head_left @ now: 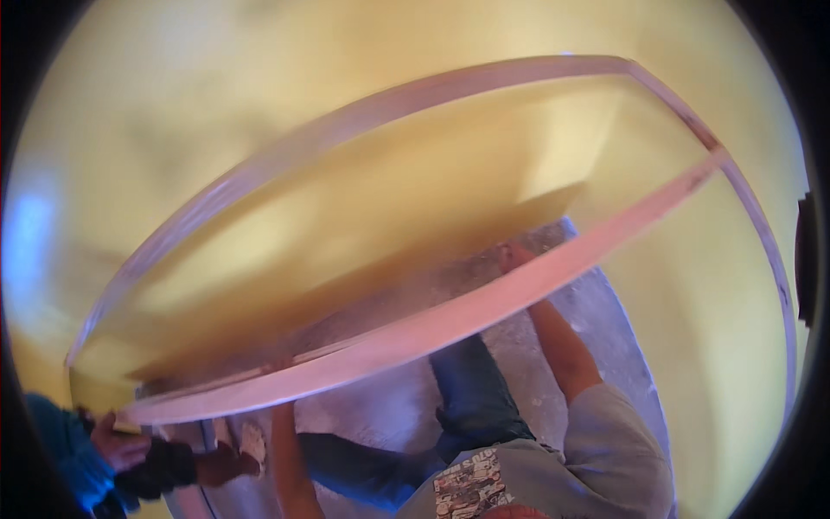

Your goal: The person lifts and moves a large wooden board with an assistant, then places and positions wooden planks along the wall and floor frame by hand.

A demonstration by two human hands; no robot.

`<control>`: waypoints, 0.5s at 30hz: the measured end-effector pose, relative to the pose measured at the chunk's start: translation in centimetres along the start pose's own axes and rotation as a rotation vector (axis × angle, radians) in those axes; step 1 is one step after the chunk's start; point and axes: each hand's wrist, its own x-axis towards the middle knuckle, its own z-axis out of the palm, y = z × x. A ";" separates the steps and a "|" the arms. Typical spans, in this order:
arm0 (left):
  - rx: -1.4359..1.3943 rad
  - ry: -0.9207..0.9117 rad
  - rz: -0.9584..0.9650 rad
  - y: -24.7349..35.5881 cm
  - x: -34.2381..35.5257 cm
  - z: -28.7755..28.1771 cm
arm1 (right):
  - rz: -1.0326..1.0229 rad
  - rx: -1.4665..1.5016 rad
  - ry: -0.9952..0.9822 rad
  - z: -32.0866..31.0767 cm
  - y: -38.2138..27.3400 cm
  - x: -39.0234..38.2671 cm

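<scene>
A long pinkish board [415, 333], apparently wood, runs slantwise from the near left to the far right. My right hand [516, 256] shows just beyond its far edge, holding the board toward the right; the board hides part of the wrist. Farther left, my left hand [281, 365] grips the same board, its fingers mostly hidden and blurred. The board's right end meets a brownish strip [683, 112] along the yellow wall, or overlaps it in this view. At the left end a co-worker's hand [123, 443] is close to the board.
The co-worker's blue sleeve [65, 445] enters at the left, with another hand [226, 465] lower down beside a pale flat thing I cannot make out. Yellow walls [389, 190] surround me. Under the board lies a grey, stained floor [363, 441], with my legs [471, 389] over it.
</scene>
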 end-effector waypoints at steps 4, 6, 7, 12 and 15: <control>-0.192 -0.109 -0.095 3.9 -0.8 3.1 | -0.089 -0.036 -0.050 -0.8 -1.6 0.4; -0.293 -0.110 -0.095 6.0 0.7 3.5 | -0.154 -0.045 -0.073 -0.9 -2.3 0.6; -0.396 -0.111 -0.058 8.1 3.3 5.5 | -0.182 -0.118 -0.072 -2.9 -0.9 0.7; -0.839 -0.032 -0.053 10.4 6.6 7.0 | -0.608 -0.221 -0.154 -11.9 -12.6 -0.6; -0.731 0.144 -0.120 5.4 5.8 14.3 | -0.532 -0.210 -0.058 -8.2 -12.1 -1.4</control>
